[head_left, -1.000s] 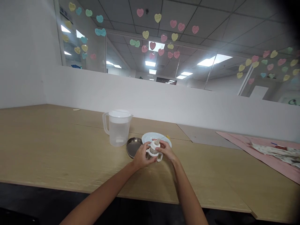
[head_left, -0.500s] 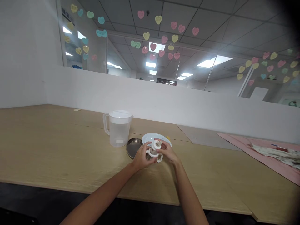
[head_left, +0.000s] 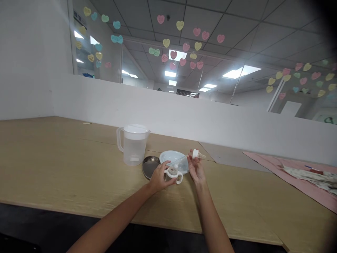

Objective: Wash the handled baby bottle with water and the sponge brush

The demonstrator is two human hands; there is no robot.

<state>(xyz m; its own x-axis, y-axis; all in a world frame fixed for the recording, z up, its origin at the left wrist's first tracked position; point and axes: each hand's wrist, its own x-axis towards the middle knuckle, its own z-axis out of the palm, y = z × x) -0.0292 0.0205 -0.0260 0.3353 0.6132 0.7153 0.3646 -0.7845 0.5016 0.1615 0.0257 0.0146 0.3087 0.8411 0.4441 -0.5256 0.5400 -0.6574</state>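
Observation:
My left hand is wrapped round a baby bottle with white side handles, its mouth uncovered. Raised to the right of it, my right hand grips the white bottle cap, whose clear teat points right. A thin straw runs from the cap down to the left, its lower end above the bottle. Behind the bottle lies a white plate, partly covered by my hands. A round metal dish sits just left of my left hand.
A clear plastic pitcher of water stands behind the metal dish. Far right on the wooden table is a pink cloth with patterned fabric on it. A white wall with windows rises behind.
The cap has come off the bottle. My right hand has lifted it up and to the right, with the straw drawn out. My left hand still holds the bottle in place.

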